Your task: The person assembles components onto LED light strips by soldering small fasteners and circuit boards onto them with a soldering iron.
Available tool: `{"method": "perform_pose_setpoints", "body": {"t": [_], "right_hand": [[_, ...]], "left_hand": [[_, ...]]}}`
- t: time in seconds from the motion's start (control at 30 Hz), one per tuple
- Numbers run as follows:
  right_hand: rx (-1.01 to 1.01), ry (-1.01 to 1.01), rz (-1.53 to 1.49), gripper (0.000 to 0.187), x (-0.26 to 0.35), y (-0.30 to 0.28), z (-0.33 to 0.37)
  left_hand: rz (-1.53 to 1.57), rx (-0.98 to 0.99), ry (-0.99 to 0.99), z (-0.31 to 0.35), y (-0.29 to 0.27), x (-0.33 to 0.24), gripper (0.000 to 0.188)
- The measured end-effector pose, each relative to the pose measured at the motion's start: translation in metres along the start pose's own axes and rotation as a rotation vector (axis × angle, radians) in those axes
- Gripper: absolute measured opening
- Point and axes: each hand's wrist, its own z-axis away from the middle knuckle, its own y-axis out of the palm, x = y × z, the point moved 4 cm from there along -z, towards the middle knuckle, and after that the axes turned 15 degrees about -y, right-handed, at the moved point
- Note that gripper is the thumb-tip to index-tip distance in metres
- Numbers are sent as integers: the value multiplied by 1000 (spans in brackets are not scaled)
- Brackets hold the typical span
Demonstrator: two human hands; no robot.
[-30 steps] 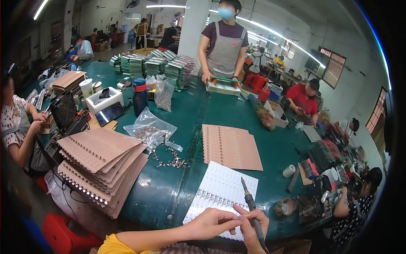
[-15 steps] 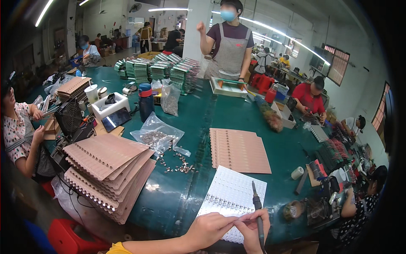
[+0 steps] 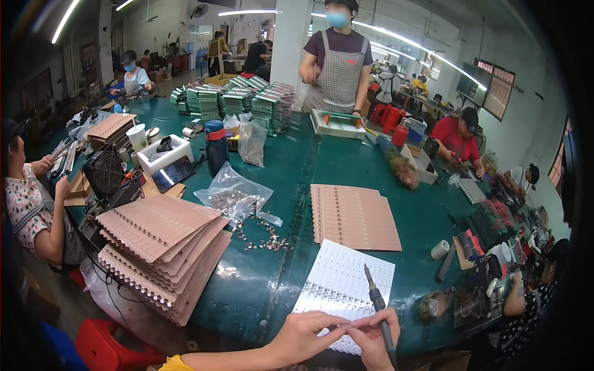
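Note:
My right hand [image 3: 374, 344] holds a soldering iron [image 3: 377, 300], its dark handle lying across the palm and its tip pointing up and away. Thumb and forefinger of that hand meet the pinched fingertips of my left hand [image 3: 301, 335]. Whatever lies between those fingertips is too small to make out. Just beyond and partly beneath both hands lies a white perforated sheet [image 3: 349, 269] with rows of small shiny metal pieces. Farther off, a set of overlapping brown boards [image 3: 355, 217] rests flat on the green table [image 3: 284, 179].
At left stands a tall stack of brown boards [image 3: 164, 226]. Loose metal bits [image 3: 270, 237] spill by a clear plastic bag [image 3: 234, 193]. A dark bottle [image 3: 216, 148], a phone [image 3: 171, 174] and stacked green boards [image 3: 207, 102] lie beyond. Co-workers surround the table; a small fan [image 3: 468, 304] is at right.
The whole view has shifted slightly. The standing person across the table has lowered a raised hand. My hands remain pinched together, with the soldering iron still in the right one.

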Motion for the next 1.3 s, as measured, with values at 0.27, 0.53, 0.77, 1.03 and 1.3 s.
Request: {"method": "perform_pose_setpoints", "body": {"t": [0.27, 0.53, 0.77, 1.03, 1.3], "right_hand": [[48, 12, -26, 34, -1, -1, 8], [40, 68, -34, 33, 2, 0, 10], [39, 40, -62, 30, -5, -9, 14], [9, 63, -71, 32, -4, -3, 13], [22, 37, -81, 34, -3, -2, 10]], "left_hand": [[-60, 23, -153, 11, -3, -2, 13], [-112, 11, -52, 13, -1, -6, 11], [-108, 5, -1, 13, 0, -9, 11], [-146, 0, 47, 13, 0, -6, 11], [-213, -1, 151, 13, 0, -9, 14]]}}
